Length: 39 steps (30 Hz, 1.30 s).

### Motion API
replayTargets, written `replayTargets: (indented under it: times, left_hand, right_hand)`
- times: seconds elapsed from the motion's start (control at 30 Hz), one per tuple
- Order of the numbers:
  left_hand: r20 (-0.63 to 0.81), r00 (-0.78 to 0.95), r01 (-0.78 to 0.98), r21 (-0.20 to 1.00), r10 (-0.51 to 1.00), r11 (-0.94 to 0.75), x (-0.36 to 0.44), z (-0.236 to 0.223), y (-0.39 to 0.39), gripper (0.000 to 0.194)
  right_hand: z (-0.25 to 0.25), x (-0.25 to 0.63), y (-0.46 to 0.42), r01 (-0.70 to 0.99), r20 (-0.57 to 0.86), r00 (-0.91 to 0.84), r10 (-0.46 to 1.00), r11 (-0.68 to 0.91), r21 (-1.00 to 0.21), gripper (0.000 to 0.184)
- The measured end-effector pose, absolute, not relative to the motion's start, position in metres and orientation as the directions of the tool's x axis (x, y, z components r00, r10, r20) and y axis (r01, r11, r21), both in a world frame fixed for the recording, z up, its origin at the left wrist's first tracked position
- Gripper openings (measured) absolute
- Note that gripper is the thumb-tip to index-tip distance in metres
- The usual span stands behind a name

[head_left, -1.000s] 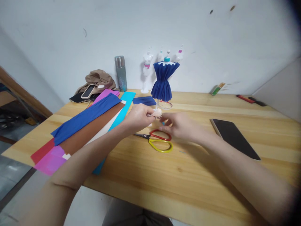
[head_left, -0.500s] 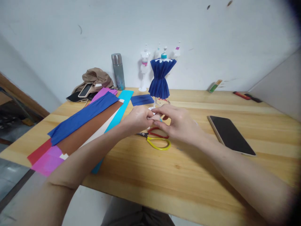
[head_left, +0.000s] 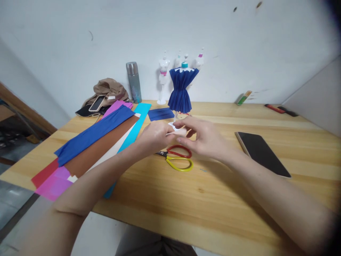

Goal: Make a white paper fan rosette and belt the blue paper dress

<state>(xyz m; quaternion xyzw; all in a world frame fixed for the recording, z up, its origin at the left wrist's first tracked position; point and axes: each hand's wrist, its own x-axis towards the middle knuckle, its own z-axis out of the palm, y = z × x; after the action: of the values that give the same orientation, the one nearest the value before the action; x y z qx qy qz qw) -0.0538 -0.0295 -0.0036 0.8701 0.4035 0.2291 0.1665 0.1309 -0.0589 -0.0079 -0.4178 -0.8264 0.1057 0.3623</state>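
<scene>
My left hand is closed, pinching a small pale pink strip, which looks like folded paper or cloth. Just right of it, my right hand has thumb and index finger parted around the strip's free end. Below both hands, scissors with one red and one yellow handle lie on the table. Behind them stands a small white dress form wearing a pleated dark blue dress, with a teal band at its neck. My hands partly cover its round white base.
Long coloured strips lie overlapped at left. A blue piece rests behind my left hand. At the back are a flask, a brown cloth bundle and other white forms. A phone lies at right.
My right thumb and index finger have spread apart, and more of the pale strip shows between my hands. The scissors' red handle is less covered.
</scene>
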Motion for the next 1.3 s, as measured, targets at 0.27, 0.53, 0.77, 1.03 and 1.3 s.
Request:
replayTargets:
  times: [0.27, 0.53, 0.77, 1.03, 1.3]
  left_hand:
    - [0.293, 0.592, 0.667, 0.346, 0.751, -0.660, -0.0513, -0.0022, -0.0348, 0.034]
    - [0.387, 0.565, 0.740, 0.153, 0.729, -0.655, -0.0552, -0.0010, -0.0349, 0.029]
    - [0.397, 0.582, 0.757, 0.054, 0.710, -0.651, -0.0544, -0.0008, -0.0361, 0.025]
    - [0.355, 0.595, 0.739, 0.111, 0.721, -0.664, -0.0542, -0.0026, -0.0352, 0.029]
    - [0.350, 0.605, 0.729, 0.119, 0.715, -0.674, -0.0542, 0.0011, -0.0356, 0.031]
  right_hand:
    - [-0.0089, 0.1284, -0.0634, 0.659, 0.539, -0.392, 0.746, 0.636, -0.401, 0.013]
    - [-0.0097, 0.1309, -0.0589, 0.649, 0.596, -0.370, 0.713, 0.657, -0.382, 0.012]
    - [-0.0102, 0.1286, -0.0602, 0.648, 0.611, -0.371, 0.700, 0.666, -0.370, 0.012]
    - [-0.0102, 0.1297, -0.0591, 0.648, 0.544, -0.351, 0.762, 0.617, -0.446, 0.015]
    - [-0.0086, 0.1323, -0.0593, 0.643, 0.573, -0.301, 0.762, 0.606, -0.468, 0.010]
